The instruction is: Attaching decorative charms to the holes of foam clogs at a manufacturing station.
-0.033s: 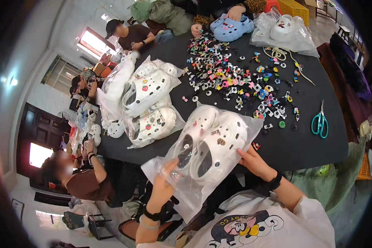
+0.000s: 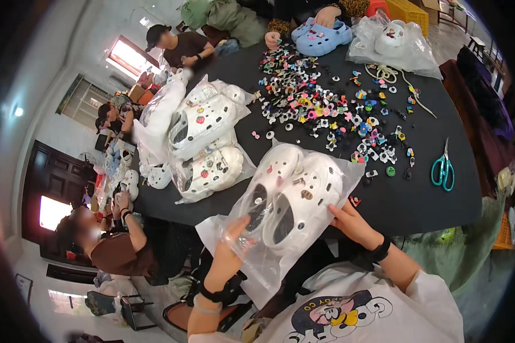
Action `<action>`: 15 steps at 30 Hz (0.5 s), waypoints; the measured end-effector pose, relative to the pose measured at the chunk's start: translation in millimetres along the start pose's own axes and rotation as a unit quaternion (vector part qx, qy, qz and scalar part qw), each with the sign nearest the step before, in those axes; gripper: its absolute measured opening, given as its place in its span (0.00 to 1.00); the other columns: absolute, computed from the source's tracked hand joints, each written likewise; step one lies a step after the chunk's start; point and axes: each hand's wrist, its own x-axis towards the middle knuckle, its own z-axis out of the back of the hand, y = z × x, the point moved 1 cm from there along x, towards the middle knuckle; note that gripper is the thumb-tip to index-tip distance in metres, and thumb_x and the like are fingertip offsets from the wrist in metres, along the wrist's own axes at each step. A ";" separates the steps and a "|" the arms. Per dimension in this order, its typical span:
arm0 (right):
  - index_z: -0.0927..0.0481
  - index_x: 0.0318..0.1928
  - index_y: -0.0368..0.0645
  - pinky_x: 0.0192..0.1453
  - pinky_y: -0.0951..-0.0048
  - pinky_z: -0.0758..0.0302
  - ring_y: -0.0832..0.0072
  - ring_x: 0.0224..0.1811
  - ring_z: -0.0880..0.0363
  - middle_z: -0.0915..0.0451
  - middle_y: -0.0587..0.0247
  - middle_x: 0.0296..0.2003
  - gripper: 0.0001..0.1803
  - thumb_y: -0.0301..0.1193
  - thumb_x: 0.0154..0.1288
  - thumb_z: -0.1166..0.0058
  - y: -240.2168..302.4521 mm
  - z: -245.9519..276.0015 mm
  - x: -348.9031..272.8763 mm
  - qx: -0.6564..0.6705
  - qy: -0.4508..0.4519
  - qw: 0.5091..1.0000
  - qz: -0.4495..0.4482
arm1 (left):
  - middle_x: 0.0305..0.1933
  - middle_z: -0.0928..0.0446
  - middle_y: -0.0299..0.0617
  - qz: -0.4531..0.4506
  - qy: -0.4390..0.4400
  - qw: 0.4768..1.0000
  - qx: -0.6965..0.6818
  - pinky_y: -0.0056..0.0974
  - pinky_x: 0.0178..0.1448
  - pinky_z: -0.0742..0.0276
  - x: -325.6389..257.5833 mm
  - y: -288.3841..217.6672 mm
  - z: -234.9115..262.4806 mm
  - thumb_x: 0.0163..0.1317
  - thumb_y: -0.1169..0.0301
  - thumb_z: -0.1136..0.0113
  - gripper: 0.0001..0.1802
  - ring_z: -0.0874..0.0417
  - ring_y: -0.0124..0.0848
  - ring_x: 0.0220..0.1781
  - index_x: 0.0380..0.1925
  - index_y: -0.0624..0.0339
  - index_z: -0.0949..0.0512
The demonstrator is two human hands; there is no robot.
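Nothing has shifted since the earlier frame. Our left hand [image 2: 230, 247] grips the clear bag [image 2: 280, 220] at its near open end; our right hand [image 2: 352, 224] closes on its right side. The white clogs [image 2: 294, 191] lie inside, between both grips, at the near table [image 2: 418, 200] edge. We advise supporting the bag underneath while seating the pair.

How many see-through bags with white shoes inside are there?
4: one in both hands, two stacked at table's left, one at the far right corner. More may be hidden beyond the left edge.
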 end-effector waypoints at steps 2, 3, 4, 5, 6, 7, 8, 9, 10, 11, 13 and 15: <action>0.51 0.76 0.49 0.71 0.63 0.31 0.72 0.70 0.35 0.38 0.65 0.71 0.32 0.33 0.79 0.54 -0.5 0.0 -0.9 -0.001 -0.012 1.000 0.006 | 0.61 0.25 0.59 0.021 0.029 0.999 -0.002 0.48 0.68 0.31 8.7 18.9 -13.8 0.60 0.67 0.32 0.30 0.25 0.52 0.64 0.61 0.66 0.27; 0.51 0.76 0.49 0.71 0.63 0.31 0.72 0.70 0.35 0.38 0.65 0.71 0.32 0.33 0.79 0.54 -2.5 1.5 -0.9 -0.004 -0.011 1.000 0.001 | 0.61 0.25 0.59 0.038 0.016 0.999 -0.009 0.48 0.67 0.31 13.4 24.4 -22.5 0.58 0.65 0.30 0.32 0.25 0.52 0.64 0.61 0.66 0.28; 0.50 0.76 0.49 0.69 0.65 0.31 0.73 0.69 0.34 0.37 0.66 0.70 0.32 0.33 0.78 0.54 -6.0 4.5 0.4 -0.004 -0.002 1.000 0.008 | 0.60 0.25 0.59 0.053 0.006 0.998 -0.016 0.48 0.67 0.31 21.4 27.0 -29.5 0.56 0.64 0.29 0.34 0.25 0.52 0.63 0.62 0.65 0.28; 0.49 0.76 0.49 0.68 0.66 0.30 0.74 0.68 0.34 0.37 0.66 0.70 0.32 0.34 0.78 0.53 -7.1 6.0 1.6 -0.004 0.008 1.000 0.016 | 0.60 0.25 0.59 0.053 0.006 0.998 -0.019 0.48 0.67 0.31 35.2 19.2 -28.5 0.56 0.64 0.29 0.34 0.25 0.52 0.63 0.62 0.65 0.28; 0.49 0.76 0.49 0.68 0.66 0.30 0.74 0.68 0.34 0.37 0.66 0.70 0.32 0.34 0.78 0.53 -9.0 7.9 2.7 -0.005 0.006 1.000 0.015 | 0.61 0.25 0.59 0.090 0.054 0.994 -0.010 0.47 0.67 0.31 50.4 8.0 -26.1 0.57 0.63 0.30 0.34 0.25 0.52 0.64 0.62 0.64 0.28; 0.49 0.76 0.49 0.67 0.68 0.29 0.75 0.67 0.33 0.36 0.66 0.69 0.32 0.35 0.78 0.52 -12.1 10.2 3.9 -0.028 0.002 1.000 0.012 | 0.62 0.25 0.58 0.125 0.102 0.987 -0.001 0.46 0.67 0.30 60.3 2.3 -28.6 0.58 0.63 0.31 0.33 0.25 0.52 0.64 0.62 0.64 0.28; 0.48 0.76 0.48 0.65 0.69 0.29 0.76 0.66 0.33 0.35 0.67 0.68 0.33 0.36 0.77 0.51 -13.4 12.1 3.7 -0.052 -0.003 0.999 0.009 | 0.62 0.25 0.58 0.122 0.103 0.987 -0.002 0.46 0.67 0.30 65.6 1.7 -35.0 0.58 0.63 0.31 0.33 0.25 0.52 0.64 0.62 0.64 0.28; 0.48 0.76 0.48 0.65 0.69 0.29 0.76 0.66 0.33 0.35 0.67 0.68 0.33 0.36 0.77 0.51 -13.9 12.8 2.8 -0.052 -0.006 0.999 0.010 | 0.60 0.25 0.59 0.097 0.086 0.992 0.009 0.46 0.66 0.30 70.0 2.9 -42.1 0.58 0.63 0.32 0.31 0.25 0.53 0.63 0.61 0.63 0.27; 0.48 0.76 0.48 0.65 0.70 0.29 0.77 0.66 0.33 0.35 0.67 0.68 0.33 0.36 0.77 0.50 -12.3 10.0 1.5 -0.062 -0.003 0.998 0.014 | 0.58 0.24 0.60 0.069 0.071 0.995 0.020 0.47 0.65 0.29 74.1 6.1 -49.1 0.59 0.64 0.32 0.29 0.24 0.54 0.62 0.59 0.62 0.26; 0.47 0.76 0.47 0.64 0.71 0.29 0.77 0.66 0.34 0.34 0.68 0.68 0.34 0.37 0.77 0.49 -11.2 6.7 0.7 -0.072 0.002 0.997 0.016 | 0.58 0.24 0.60 0.067 0.072 0.995 0.020 0.47 0.65 0.29 74.3 12.6 -54.4 0.59 0.64 0.32 0.29 0.24 0.54 0.62 0.59 0.62 0.26; 0.47 0.76 0.47 0.66 0.69 0.31 0.76 0.67 0.34 0.34 0.67 0.68 0.34 0.39 0.77 0.50 -13.6 5.3 -1.2 -0.077 0.006 0.997 0.029 | 0.46 0.23 0.59 0.009 -0.008 0.999 0.036 0.54 0.54 0.27 73.6 26.2 -63.0 0.53 0.69 0.31 0.21 0.23 0.58 0.49 0.46 0.66 0.24; 0.47 0.76 0.46 0.68 0.68 0.32 0.74 0.68 0.35 0.35 0.66 0.69 0.34 0.41 0.77 0.51 -12.8 10.8 -0.4 -0.079 0.004 0.996 0.046 | 0.50 0.24 0.59 0.015 0.021 0.999 0.038 0.52 0.55 0.27 66.5 33.2 -58.7 0.56 0.70 0.34 0.23 0.23 0.57 0.52 0.51 0.64 0.25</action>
